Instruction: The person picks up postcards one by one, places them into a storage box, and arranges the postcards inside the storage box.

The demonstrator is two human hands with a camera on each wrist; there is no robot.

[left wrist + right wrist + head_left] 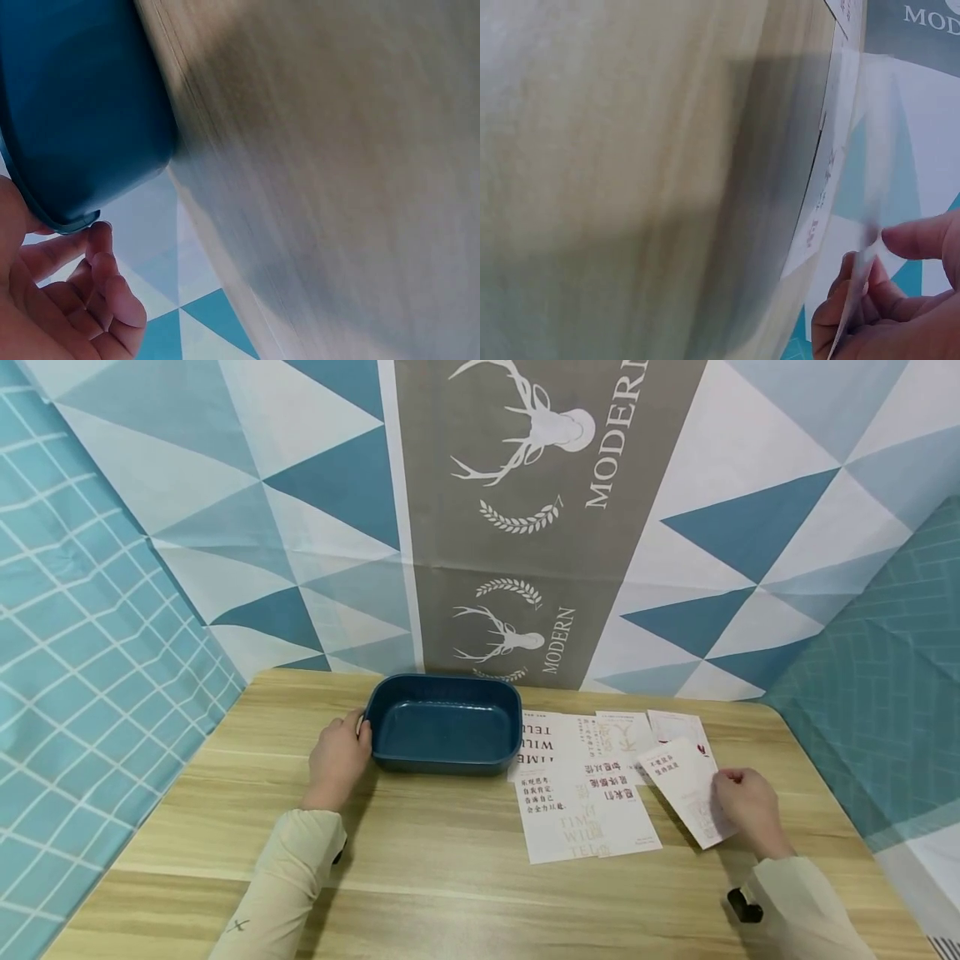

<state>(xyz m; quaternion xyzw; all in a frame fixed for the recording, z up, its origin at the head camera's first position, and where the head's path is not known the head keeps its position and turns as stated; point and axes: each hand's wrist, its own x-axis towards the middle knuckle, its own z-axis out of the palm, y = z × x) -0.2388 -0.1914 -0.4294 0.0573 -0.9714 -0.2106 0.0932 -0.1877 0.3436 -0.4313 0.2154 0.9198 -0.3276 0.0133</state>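
A dark blue rectangular baking dish (448,731) stands near the table's back edge. My left hand (339,762) grips its left end; the left wrist view shows the fingers (100,240) bent under the dish's rim. Toward the right side, my right hand (750,803) pinches a white printed card (684,785) by its right edge, between thumb and fingers. That card is tilted up off the table, its far end overlapping other cards in the head view. In the right wrist view the held card (855,296) shows almost edge-on.
Several white cards (551,831) with red and gold lettering lie overlapping on the wooden table (420,877), right of the dish. One more card (678,725) lies behind the held one. A patterned cloth (510,543) rises behind the table's back edge.
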